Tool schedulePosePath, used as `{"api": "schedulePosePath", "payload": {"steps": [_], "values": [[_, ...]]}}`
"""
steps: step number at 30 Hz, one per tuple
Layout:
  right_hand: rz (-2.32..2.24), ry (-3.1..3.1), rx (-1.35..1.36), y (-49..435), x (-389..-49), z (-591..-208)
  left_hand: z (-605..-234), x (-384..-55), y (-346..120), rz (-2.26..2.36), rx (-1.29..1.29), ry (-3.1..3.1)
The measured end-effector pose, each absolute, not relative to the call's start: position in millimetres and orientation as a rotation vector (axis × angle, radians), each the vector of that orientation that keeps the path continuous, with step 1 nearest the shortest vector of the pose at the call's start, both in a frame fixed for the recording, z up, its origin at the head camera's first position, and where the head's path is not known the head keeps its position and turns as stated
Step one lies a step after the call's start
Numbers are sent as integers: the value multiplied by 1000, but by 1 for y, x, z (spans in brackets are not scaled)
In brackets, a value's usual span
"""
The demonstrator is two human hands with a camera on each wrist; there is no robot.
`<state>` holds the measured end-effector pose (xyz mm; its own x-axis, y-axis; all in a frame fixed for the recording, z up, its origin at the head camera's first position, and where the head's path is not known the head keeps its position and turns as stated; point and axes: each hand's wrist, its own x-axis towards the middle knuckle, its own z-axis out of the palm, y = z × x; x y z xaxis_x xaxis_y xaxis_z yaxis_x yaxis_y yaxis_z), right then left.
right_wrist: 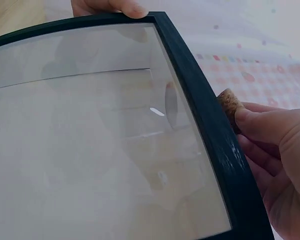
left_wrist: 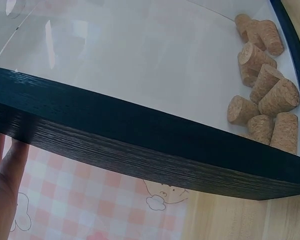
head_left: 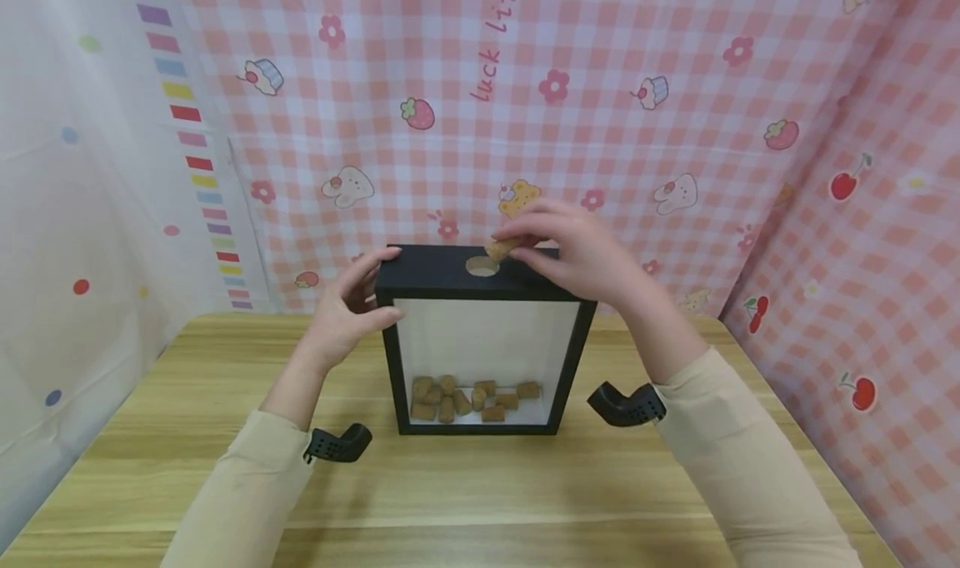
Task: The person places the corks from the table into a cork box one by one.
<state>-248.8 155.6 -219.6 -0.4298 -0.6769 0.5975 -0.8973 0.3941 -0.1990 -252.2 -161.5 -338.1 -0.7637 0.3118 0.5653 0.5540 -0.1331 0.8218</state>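
Observation:
A black-framed shadow box [head_left: 480, 368] with a clear front stands upright on the table, with a round hole [head_left: 482, 266] in its top. Several corks [head_left: 450, 401] lie along its floor, seen closer in the left wrist view as tan corks [left_wrist: 280, 95]. My right hand [head_left: 573, 247] pinches one cork [head_left: 501, 249] between thumb and fingers, just over the hole's right edge; the right wrist view shows this cork [right_wrist: 230, 105] tilted beside the frame. With thumb in front and fingers on top, my left hand [head_left: 348, 310] holds the box's upper left corner.
The box stands on a wood-grain table [head_left: 480, 501]. Close behind it hangs a pink checked cloth [head_left: 480, 160], with more cloth at both sides. A black wrist mount [head_left: 341, 443] sticks out from the left sleeve, another black mount [head_left: 626, 404] from the right.

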Motion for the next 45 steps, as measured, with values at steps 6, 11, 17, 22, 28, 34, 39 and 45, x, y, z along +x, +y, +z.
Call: {"api": "schedulePosePath", "payload": {"steps": [6, 11, 17, 22, 28, 34, 39, 45], "values": [[675, -2245, 1378, 149, -252, -218, -338, -253, -161, -2002, -981, -1947], [649, -2248, 1410, 144, -255, -219, -338, -252, -161, -2001, -975, -1950], [691, -2219, 1436, 145, -256, -221, -337, -251, -161, -2007, -960, -1952], [781, -2169, 1416, 155, -251, -222, -337, -251, -161, -2002, -958, -1959], [860, -2095, 1429, 172, -241, -224, -338, -252, -161, -2007, -970, -1954], [875, -2047, 1410, 192, -225, -225, -338, -251, -161, -2005, -970, -1945], [875, -2043, 1377, 213, -215, -229, -338, -250, -161, -2004, -958, -1948], [869, -2032, 1319, 240, -209, -245, -338, -250, -160, -1995, -951, -1957]]}}
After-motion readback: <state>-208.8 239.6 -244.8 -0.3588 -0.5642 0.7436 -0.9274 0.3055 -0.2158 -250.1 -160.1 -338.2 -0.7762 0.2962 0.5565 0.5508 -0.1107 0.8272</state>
